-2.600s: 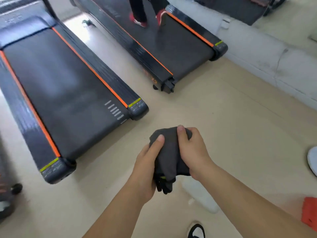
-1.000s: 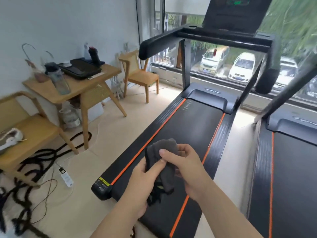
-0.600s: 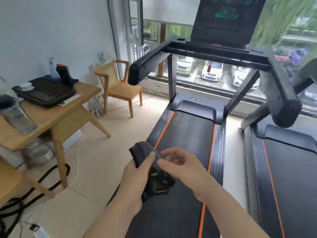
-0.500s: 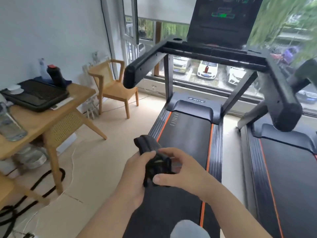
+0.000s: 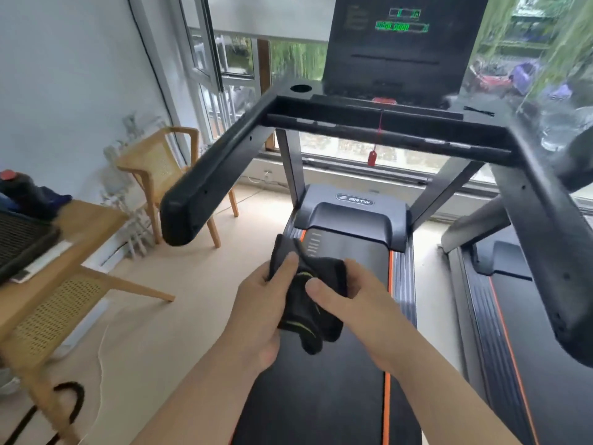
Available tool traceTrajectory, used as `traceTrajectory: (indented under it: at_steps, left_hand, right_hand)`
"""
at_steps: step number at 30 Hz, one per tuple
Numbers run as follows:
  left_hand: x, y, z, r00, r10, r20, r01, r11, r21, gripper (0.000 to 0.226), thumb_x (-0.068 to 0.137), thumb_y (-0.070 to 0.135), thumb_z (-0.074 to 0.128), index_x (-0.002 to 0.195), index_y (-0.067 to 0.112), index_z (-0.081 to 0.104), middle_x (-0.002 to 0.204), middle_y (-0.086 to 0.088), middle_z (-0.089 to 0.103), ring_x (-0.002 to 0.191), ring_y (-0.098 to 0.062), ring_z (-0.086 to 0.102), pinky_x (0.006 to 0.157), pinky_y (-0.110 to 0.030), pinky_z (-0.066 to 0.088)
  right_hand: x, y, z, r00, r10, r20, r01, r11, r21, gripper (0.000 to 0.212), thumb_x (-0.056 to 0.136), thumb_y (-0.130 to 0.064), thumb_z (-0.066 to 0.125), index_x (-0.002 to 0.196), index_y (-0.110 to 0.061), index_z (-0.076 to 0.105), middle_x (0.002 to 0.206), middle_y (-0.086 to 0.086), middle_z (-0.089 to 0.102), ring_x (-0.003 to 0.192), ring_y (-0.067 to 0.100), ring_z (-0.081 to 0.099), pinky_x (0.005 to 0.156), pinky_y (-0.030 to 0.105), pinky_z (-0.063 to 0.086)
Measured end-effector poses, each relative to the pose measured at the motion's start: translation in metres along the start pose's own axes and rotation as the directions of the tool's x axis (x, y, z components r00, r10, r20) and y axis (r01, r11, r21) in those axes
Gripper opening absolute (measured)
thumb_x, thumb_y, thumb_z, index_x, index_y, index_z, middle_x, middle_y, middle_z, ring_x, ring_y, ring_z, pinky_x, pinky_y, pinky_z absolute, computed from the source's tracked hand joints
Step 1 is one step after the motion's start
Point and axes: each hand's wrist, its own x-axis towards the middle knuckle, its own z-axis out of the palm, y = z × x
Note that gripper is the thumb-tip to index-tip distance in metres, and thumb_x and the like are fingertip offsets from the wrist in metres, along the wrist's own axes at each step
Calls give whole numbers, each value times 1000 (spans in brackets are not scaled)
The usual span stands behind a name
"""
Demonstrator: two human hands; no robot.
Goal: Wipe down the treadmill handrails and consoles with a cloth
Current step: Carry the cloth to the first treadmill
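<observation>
A dark grey cloth (image 5: 308, 303) with a thin green stitch line is bunched between both hands, low over the treadmill belt (image 5: 324, 396). My left hand (image 5: 260, 313) grips its left side, thumb on top. My right hand (image 5: 356, 303) holds the right side, thumb pressed across the fabric. Ahead stands the black treadmill: its left handrail (image 5: 211, 181) juts toward me, the right handrail (image 5: 552, 239) runs down the right edge, a crossbar (image 5: 385, 130) joins them. The console (image 5: 398, 43) above shows green digits. A red safety clip (image 5: 372, 158) hangs from the crossbar.
A wooden table (image 5: 61, 252) with a black tray and dark items stands at the left. A wooden chair (image 5: 160, 168) sits by the window wall. A second treadmill (image 5: 513, 316) lies to the right. Black cable (image 5: 64, 399) trails on the beige floor at bottom left.
The view swung from the floor up to the treadmill and moved closer to it; the handrails and console now loom nearer. Both hands kept hold of the cloth and shifted their grip on it.
</observation>
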Motion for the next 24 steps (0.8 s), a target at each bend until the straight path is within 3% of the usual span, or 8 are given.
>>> traceTrajectory:
  at_steps: [6,8,11,13,16,18,21,24]
  left_hand:
    - [63,108,51,968,20,248,-6,998,-59,39,95,1,64,131,16,67,121,-16,73,115,-32,70,100,-46,54]
    - [81,141,52,990,6,140,-5,1000,-7,45,93,-6,61,131,16,66,115,-16,75,107,-32,72,91,-41,58]
    - [114,176,39,995,13,-94,7,977,215,47,89,-1,65,128,25,66,108,-5,76,94,-20,76,79,-32,60]
    - [136,189,30,992,30,-125,20,926,377,46,85,2,68,124,28,67,105,3,76,90,-11,75,77,-28,60]
    - [173,203,25,995,49,-84,-13,925,379,48,83,-1,71,118,33,68,105,9,76,89,-9,75,78,-31,62]
    - [201,212,28,993,102,-58,-78,944,322,53,84,8,78,121,42,62,111,11,75,98,-9,73,86,-36,62]
    - [238,234,44,976,217,9,-213,947,241,67,79,46,81,134,61,47,139,8,59,119,-11,65,97,-41,59]
    - [269,258,71,928,342,148,-372,876,308,80,76,71,70,143,70,26,154,26,32,132,-1,50,101,-30,54]
  right_hand:
    - [96,-103,-58,971,74,-226,-55,995,89,12,99,-17,68,110,-19,73,105,1,78,103,21,73,95,46,59]
    - [123,-139,-65,951,147,-273,-104,980,167,15,105,-20,58,109,-22,72,109,2,76,105,24,71,95,48,59]
    - [167,-192,-67,913,270,-307,-165,930,327,15,107,-27,54,112,-25,68,111,3,74,101,25,71,74,41,63]
    - [199,-223,-62,918,292,-267,-178,908,380,15,106,-26,56,112,-22,69,106,5,77,91,24,72,60,35,60]
    - [245,-253,-49,958,241,-154,-180,928,327,16,105,-26,59,110,-16,70,100,8,79,80,22,74,59,33,59]
    - [274,-265,-44,970,209,-124,-176,955,238,17,104,-26,60,106,-13,70,97,10,79,78,22,74,60,34,59]
    - [313,-285,-49,975,183,-130,-166,977,131,15,103,-26,61,105,-15,72,95,9,78,82,22,76,63,37,63]
    - [351,-300,-58,969,201,-141,-195,979,55,14,102,-30,63,104,-20,72,97,7,78,93,26,75,78,46,65]
